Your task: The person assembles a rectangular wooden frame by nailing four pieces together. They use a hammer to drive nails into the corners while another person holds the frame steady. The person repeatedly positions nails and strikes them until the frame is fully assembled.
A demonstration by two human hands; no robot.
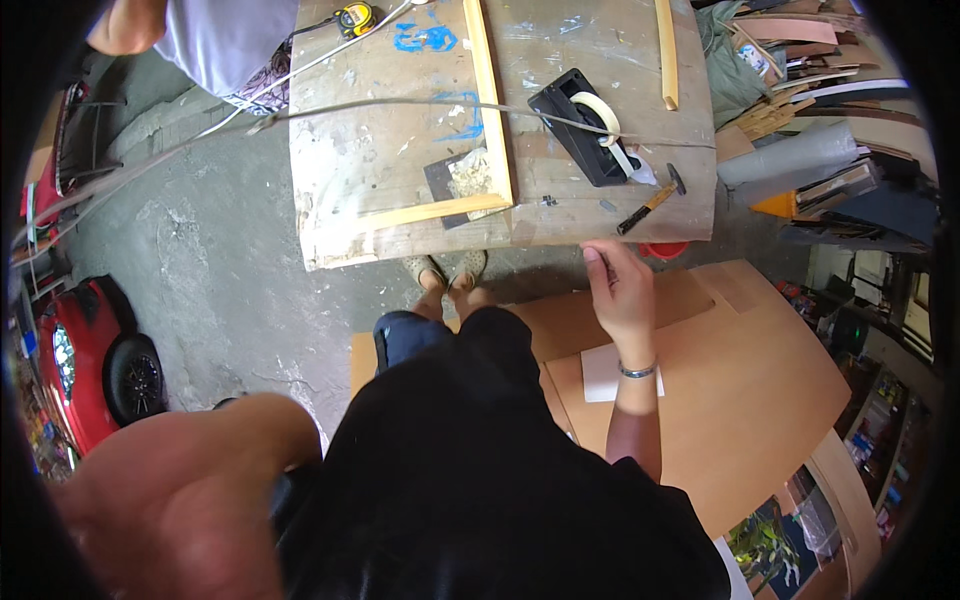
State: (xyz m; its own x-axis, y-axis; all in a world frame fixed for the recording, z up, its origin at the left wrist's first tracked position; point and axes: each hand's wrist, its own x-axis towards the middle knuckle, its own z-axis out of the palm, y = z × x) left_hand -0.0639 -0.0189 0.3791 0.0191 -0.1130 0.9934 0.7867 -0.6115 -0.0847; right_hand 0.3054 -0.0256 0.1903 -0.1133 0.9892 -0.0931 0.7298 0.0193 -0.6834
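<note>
Hovering by counter (pixel 370 165) edge: right hand (pixel 622 285) | fingers (pixel 612 254) curled, cannot tell if grasping anything | left hand unseen | hammer (pixel 655 200), wooden frame (pixel 488 100) lie near, apparently for easy reach

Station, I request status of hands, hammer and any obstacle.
Left hand: out of view. Right hand: near table edge, grip unclear. Hammer: lying on table, apart from hand. Cable: crosses picture, not covering hammer.
</note>
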